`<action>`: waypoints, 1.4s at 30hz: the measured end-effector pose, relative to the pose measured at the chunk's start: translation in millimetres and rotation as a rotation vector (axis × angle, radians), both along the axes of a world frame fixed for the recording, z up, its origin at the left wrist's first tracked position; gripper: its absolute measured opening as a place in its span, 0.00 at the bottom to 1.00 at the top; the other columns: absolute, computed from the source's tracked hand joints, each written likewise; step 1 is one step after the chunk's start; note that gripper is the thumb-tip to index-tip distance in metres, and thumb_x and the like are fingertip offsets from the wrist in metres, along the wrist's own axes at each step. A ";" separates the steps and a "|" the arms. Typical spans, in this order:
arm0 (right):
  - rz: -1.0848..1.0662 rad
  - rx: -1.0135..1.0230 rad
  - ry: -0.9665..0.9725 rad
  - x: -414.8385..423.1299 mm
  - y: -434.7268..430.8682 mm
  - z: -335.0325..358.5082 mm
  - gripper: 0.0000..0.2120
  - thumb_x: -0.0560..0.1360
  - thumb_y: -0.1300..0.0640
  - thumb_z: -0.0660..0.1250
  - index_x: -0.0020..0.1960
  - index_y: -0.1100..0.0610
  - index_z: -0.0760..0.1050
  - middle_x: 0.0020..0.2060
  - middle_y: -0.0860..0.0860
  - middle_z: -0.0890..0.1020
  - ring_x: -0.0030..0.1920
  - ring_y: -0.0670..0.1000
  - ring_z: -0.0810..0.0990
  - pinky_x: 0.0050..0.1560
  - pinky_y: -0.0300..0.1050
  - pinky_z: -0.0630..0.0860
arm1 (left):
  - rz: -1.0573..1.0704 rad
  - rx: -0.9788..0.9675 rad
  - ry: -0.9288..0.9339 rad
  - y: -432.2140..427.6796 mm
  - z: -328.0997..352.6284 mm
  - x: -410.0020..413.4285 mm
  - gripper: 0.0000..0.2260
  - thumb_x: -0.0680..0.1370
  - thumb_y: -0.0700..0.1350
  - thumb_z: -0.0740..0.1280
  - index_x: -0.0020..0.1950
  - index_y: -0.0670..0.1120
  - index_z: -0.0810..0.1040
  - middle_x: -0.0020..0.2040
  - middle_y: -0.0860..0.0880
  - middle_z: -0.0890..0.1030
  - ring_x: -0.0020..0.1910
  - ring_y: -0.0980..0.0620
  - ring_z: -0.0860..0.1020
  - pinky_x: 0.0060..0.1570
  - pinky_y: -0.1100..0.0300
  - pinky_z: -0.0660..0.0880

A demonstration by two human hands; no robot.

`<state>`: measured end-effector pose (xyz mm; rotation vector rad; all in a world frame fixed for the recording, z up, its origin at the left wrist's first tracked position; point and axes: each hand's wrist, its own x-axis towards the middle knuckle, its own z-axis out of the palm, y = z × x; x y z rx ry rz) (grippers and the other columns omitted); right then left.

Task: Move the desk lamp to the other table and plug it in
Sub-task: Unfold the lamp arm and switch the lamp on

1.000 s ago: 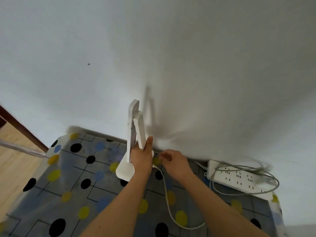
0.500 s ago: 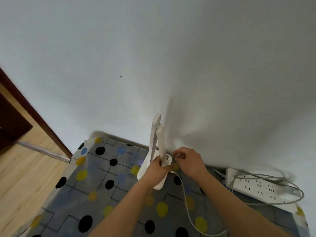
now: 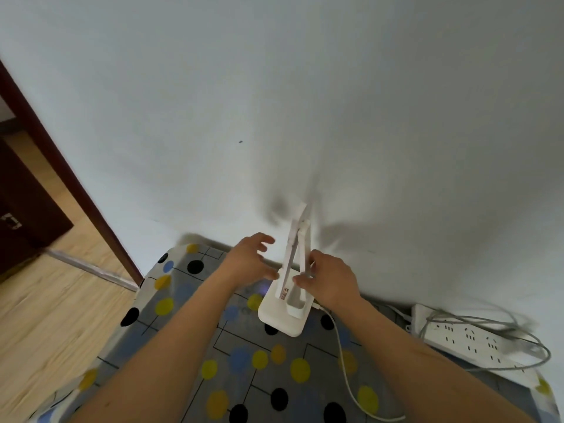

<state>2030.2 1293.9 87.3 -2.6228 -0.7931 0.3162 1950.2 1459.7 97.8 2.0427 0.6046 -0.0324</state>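
Note:
A white folding desk lamp (image 3: 287,312) stands on its flat base on the table with the grey dotted cloth (image 3: 183,300), close to the wall. Its two slim arms rise nearly upright. My right hand (image 3: 328,279) grips the lamp's upright arm from the right side. My left hand (image 3: 248,261) hovers just left of the lamp with fingers spread, holding nothing. The lamp's white cable (image 3: 348,374) runs from the base toward the table's near edge. A white power strip (image 3: 467,340) lies at the right of the table.
A grey cord (image 3: 494,322) loops over the power strip. The white wall rises directly behind the table. A dark brown door frame (image 3: 61,178) and wooden floor (image 3: 45,315) are at the left, past the table's left edge.
My left hand let go of the lamp's arm and opened beside it. My right hand moved from the cable at the base onto the upright arm. The view swung left.

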 end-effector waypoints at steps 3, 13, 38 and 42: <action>0.039 -0.021 -0.035 4.5 -0.8 2.1 0.15 0.71 0.47 0.67 0.54 0.52 0.73 0.46 0.49 0.82 0.44 0.52 0.81 0.44 0.45 0.78 | -0.133 -0.009 -0.004 -10.2 3.7 12.8 0.36 0.65 0.40 0.77 0.69 0.54 0.66 0.63 0.53 0.71 0.59 0.54 0.71 0.53 0.60 0.71; 0.048 0.059 0.027 9.2 -7.3 0.0 0.18 0.70 0.51 0.70 0.59 0.52 0.74 0.49 0.50 0.83 0.48 0.52 0.81 0.52 0.46 0.79 | -0.210 0.023 -0.036 -27.6 1.7 24.9 0.23 0.67 0.40 0.74 0.61 0.50 0.74 0.57 0.52 0.80 0.57 0.51 0.77 0.60 0.51 0.75; 0.070 -0.049 0.076 2.1 -1.4 -1.1 0.18 0.76 0.55 0.64 0.63 0.56 0.64 0.50 0.53 0.80 0.46 0.54 0.80 0.46 0.45 0.77 | -0.357 0.228 0.058 -29.7 9.0 24.7 0.22 0.75 0.41 0.69 0.66 0.46 0.66 0.61 0.48 0.77 0.58 0.46 0.76 0.57 0.55 0.73; 0.065 -0.045 0.085 2.2 -1.2 -2.0 0.18 0.76 0.55 0.64 0.63 0.56 0.64 0.51 0.53 0.80 0.44 0.52 0.79 0.45 0.44 0.76 | -0.374 0.261 0.070 -28.5 11.2 24.8 0.20 0.75 0.41 0.69 0.64 0.45 0.67 0.60 0.47 0.77 0.57 0.45 0.76 0.59 0.49 0.73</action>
